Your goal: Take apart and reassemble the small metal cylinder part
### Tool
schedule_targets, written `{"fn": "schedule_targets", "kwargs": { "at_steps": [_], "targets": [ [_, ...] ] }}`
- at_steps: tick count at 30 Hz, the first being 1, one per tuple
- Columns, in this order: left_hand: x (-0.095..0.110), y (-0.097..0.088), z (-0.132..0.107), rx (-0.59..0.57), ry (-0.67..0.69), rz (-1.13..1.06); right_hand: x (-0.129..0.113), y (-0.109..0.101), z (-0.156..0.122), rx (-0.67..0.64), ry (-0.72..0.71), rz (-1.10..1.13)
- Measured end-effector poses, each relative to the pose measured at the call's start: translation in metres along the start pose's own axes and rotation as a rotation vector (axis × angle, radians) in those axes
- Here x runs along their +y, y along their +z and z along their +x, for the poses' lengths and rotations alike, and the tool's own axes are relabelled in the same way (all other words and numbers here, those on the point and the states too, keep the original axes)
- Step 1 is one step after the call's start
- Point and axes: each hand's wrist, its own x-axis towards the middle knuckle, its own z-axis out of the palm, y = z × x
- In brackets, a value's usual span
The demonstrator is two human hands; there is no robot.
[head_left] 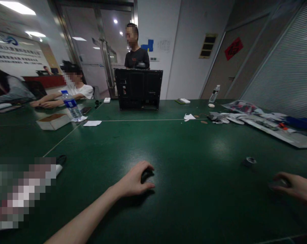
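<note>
My left hand [138,179] rests on the green tabletop [183,203], fingers curved and the thumb held apart from them. Only dark shadow shows in the gap between thumb and fingers. Near the right edge, my right hand [298,188] is curled around a small dark rounded object [279,183], blurred and partly covered, so its kind is unclear. Just beyond that hand, a small dark cylindrical piece with a pale rim [250,161] sits on the table, apart from the fingers.
A black monitor-like panel [139,89] stands at the far side, a person [136,56] behind it. To the left are a water bottle [72,107], an open white box [53,122] and a seated person [83,89]. Papers and bags [267,123] lie right, near another bottle [214,94].
</note>
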Motion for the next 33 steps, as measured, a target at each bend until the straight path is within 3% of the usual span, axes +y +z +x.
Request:
{"fn": "schedule_targets", "kwargs": {
  "at_steps": [2, 4, 13, 19, 24, 33],
  "targets": [
    [-0.001, 0.001, 0.000, 0.000, 0.001, 0.000, -0.025, -0.012, -0.007, -0.174, -0.001, 0.117],
    [-0.001, 0.001, 0.000, 0.003, 0.009, -0.004, -0.060, -0.022, -0.015, -0.159, -0.069, 0.141],
    [-0.001, 0.000, -0.001, 0.004, -0.011, -0.030, -0.261, -0.047, -0.077, -0.225, -0.766, 0.290],
    [-0.006, 0.002, 0.000, 0.030, 0.024, -0.031, -0.351, -0.035, -0.111, -0.345, -1.191, 0.259],
    [-0.008, 0.003, 0.002, 0.038, 0.076, -0.053, -0.382, -0.012, -0.118, -0.374, -1.349, 0.262],
    [-0.014, 0.004, 0.004, 0.008, 0.070, -0.083, -0.369, 0.028, -0.113, -0.351, -1.286, 0.578]
  ]
}}
